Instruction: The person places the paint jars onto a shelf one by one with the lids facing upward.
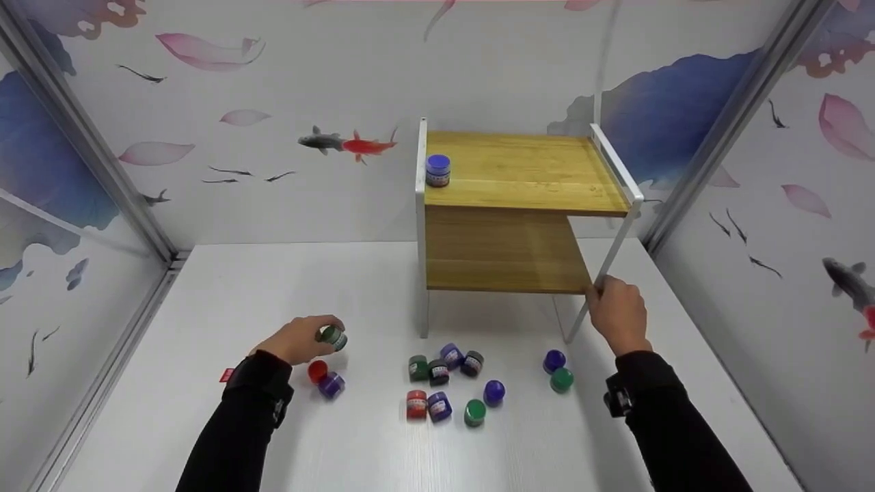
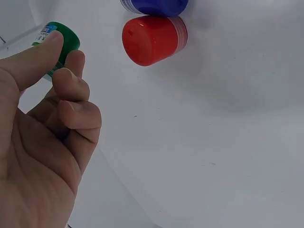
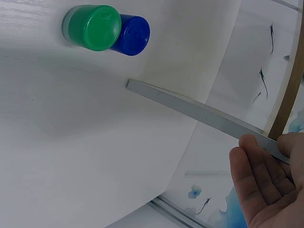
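My left hand (image 1: 299, 339) pinches a small green paint jar (image 1: 334, 337) between thumb and fingers, at the left of the table. In the left wrist view the green jar (image 2: 69, 42) shows its label beside the thumb. Close to that hand are a red jar (image 1: 318, 371) and a purple-blue jar (image 1: 331, 385), side by side. My right hand (image 1: 618, 316) grips the white front right leg of a two-tier wooden shelf (image 1: 526, 171). Thumb and fingers hold that leg (image 3: 199, 113) from both sides in the right wrist view. One blue-lidded jar (image 1: 438, 170) stands on the shelf's top board, at its left.
Several jars, among them a red one (image 1: 416, 405) and a black one (image 1: 472, 363), are grouped before the shelf. A blue jar (image 1: 554, 361) and a green jar (image 1: 562, 380) sit near the right front leg. Patterned wall panels (image 1: 273, 102) enclose the white table (image 1: 225, 287).
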A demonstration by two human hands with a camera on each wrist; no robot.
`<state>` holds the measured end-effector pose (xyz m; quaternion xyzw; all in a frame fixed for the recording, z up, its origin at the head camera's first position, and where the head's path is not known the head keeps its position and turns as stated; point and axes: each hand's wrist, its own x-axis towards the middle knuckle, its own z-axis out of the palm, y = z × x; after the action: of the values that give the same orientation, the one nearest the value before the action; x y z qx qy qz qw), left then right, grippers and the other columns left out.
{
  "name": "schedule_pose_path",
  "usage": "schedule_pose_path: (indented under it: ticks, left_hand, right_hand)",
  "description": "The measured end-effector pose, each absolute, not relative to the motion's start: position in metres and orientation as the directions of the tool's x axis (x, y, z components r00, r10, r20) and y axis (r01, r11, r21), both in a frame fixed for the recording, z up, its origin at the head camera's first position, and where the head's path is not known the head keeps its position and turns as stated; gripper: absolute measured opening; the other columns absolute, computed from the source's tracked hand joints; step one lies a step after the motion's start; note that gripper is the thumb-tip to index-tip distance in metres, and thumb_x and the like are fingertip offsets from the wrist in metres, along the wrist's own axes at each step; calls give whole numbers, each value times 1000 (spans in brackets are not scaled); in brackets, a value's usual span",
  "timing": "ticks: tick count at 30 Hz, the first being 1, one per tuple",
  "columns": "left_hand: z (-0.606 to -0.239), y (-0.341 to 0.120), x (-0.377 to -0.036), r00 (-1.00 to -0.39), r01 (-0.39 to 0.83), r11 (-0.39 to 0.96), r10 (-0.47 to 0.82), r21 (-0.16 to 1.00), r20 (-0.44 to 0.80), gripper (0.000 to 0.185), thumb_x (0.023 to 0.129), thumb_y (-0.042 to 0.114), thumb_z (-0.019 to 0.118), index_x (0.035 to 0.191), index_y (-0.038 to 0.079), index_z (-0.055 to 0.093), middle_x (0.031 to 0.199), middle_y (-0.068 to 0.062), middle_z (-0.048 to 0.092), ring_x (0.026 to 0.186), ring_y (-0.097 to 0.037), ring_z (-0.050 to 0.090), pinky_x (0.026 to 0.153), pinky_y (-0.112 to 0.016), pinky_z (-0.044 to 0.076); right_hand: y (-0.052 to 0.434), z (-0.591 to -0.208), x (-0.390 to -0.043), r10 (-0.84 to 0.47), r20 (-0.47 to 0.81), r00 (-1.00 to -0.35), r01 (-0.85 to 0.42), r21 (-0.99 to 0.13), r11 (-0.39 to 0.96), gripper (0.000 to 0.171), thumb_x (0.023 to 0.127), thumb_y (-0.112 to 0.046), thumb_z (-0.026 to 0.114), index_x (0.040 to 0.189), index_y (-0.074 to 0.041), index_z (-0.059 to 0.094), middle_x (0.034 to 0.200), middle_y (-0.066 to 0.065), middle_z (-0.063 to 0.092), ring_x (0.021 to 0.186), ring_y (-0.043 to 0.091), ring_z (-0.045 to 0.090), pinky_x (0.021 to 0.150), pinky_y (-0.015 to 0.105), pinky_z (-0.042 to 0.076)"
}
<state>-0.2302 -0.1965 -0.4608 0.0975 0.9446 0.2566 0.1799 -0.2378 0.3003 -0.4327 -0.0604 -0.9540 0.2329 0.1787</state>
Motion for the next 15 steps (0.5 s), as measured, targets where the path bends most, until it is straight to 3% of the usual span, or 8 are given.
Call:
schedule_pose_path:
  ticks: [8, 15]
  left_hand:
    - [-453, -186, -229, -890, 154, 837, 348, 524, -293, 31, 103, 24, 44, 127, 11, 59, 117, -11, 67, 105, -27, 61, 102, -54, 42]
    - [-450, -179, -232, -889, 192, 864, 354, 466, -291, 32, 104, 24, 43, 128, 8, 57, 123, -14, 65, 116, -33, 59, 101, -52, 43]
  right_hand:
    - [301, -432, -237, 200, 289, -936, 42, -470, 881, 23, 95, -13, 55, 85, 5, 64, 79, 24, 68, 72, 38, 67, 62, 48, 50]
    - [300, -434, -238, 179, 331, -927, 4, -466, 885, 23, 95, -13, 57, 79, 4, 63, 73, 23, 66, 66, 37, 66, 57, 45, 48]
